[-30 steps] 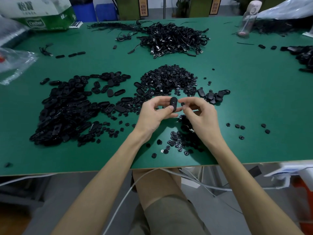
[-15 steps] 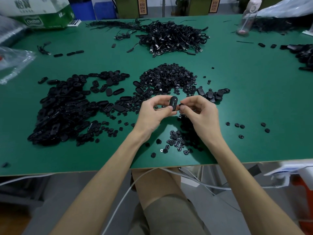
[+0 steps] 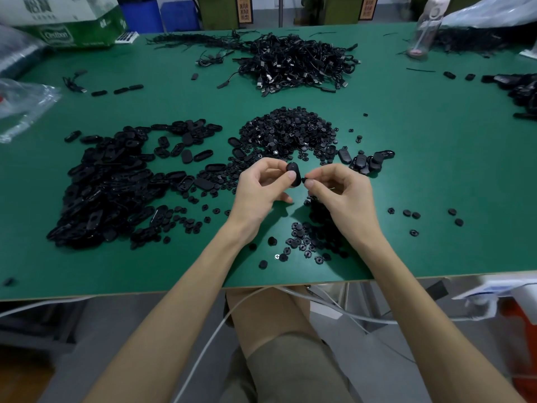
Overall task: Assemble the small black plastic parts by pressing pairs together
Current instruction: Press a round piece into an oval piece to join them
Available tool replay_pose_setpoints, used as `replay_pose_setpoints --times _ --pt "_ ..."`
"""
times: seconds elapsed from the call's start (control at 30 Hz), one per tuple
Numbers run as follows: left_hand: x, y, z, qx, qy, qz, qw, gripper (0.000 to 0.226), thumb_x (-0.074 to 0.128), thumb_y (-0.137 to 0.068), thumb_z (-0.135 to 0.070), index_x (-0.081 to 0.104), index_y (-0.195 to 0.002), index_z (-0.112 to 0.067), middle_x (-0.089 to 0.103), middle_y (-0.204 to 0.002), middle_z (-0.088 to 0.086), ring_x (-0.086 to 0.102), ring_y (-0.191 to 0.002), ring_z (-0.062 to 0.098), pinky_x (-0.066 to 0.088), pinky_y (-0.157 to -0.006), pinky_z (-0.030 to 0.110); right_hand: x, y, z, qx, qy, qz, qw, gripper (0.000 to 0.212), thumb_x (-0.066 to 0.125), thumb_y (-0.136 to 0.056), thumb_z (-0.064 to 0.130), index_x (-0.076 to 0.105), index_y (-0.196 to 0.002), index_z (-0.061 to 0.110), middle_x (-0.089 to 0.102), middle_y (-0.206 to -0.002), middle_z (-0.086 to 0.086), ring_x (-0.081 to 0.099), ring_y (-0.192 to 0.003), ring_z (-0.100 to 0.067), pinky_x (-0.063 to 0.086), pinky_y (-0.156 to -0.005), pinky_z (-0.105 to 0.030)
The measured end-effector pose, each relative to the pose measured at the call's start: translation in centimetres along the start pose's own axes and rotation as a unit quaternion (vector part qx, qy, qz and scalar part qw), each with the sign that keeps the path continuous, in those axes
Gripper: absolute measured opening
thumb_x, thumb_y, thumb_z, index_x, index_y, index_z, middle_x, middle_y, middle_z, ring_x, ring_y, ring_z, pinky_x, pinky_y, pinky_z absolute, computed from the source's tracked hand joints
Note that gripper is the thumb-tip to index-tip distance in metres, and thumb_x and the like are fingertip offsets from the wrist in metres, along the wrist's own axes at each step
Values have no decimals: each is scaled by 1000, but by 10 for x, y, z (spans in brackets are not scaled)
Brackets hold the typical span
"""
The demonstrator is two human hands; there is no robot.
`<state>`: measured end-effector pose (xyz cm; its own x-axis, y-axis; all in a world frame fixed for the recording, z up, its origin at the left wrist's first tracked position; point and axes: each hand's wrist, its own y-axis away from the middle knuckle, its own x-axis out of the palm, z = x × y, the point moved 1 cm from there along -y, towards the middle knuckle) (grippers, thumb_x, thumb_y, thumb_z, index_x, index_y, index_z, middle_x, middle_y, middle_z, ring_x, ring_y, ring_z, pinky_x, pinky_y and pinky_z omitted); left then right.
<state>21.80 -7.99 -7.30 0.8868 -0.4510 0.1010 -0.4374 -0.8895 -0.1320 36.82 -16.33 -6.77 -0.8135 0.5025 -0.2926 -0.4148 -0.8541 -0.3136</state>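
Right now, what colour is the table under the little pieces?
The table is green; the head view shows it best.

black oval shell [image 3: 293, 175] stands upright, pinched in the left hand [image 3: 261, 190]. a tiny black piece [image 3: 305, 178] sits just beside it, pinched in the right hand [image 3: 343, 196].

Shows smooth black plastic, faintly glossy, on oval shell [image 3: 293, 175] and small stud [image 3: 304, 179]; matt green tabletop [image 3: 406, 170]; crinkled clear plastic bag [image 3: 26, 103].

Small pinched part [image 3: 304, 178] mostly hidden, cardboard box [image 3: 66, 24] cropped at top
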Motion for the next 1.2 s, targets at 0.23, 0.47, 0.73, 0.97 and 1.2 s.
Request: replay_pose_setpoints --times 0.23,0.47,0.73,0.97,1.2 --pt "-1 0 1 10 -20 8 1000 27 72 -94 -2 69 -121 -8 67 -99 15 72 -85 14 60 -69 28 1 0 0 11 -18 -6 1000 6 79 -89 13 76 -94 15 75 -84 2 71 -82 -21 59 -81 -39" --pt "0 2 -1 12 7 27 1000 24 68 -96 0 69 -120 1 70 -109 27 76 -95 33 64 -77 38 0 0 0 19 -22 -13 999 5 78 -90 12 76 -94 12 76 -84 -2 71 -82 -23 59 -81 -44" --pt "0 2 -1 6 31 39 999 18 69 -96 0 72 -114 -2 73 -108 23 77 -97 33 64 -76 36 1 -2 -5 32 -12 -25 999 4 78 -89 14 76 -89 17 76 -81 0 71 -78 -20 59 -75 -36" --pt "0 2 1 19 13 54 998 17 71 -94 1 72 -111 3 73 -103 24 76 -99 33 64 -78 40 0 -2 -6 23 3 -25 999 7 78 -88 15 75 -87 21 73 -77 5 65 -70 -8 53 -66 -24" --pt "0 2 1 25 19 61 998 14 72 -93 3 72 -107 3 75 -100 20 77 -98 33 64 -77 37 -2 0 -2 12 2 -40 999 10 81 -88 20 72 -91 17 73 -83 3 66 -77 -15 55 -70 -29"
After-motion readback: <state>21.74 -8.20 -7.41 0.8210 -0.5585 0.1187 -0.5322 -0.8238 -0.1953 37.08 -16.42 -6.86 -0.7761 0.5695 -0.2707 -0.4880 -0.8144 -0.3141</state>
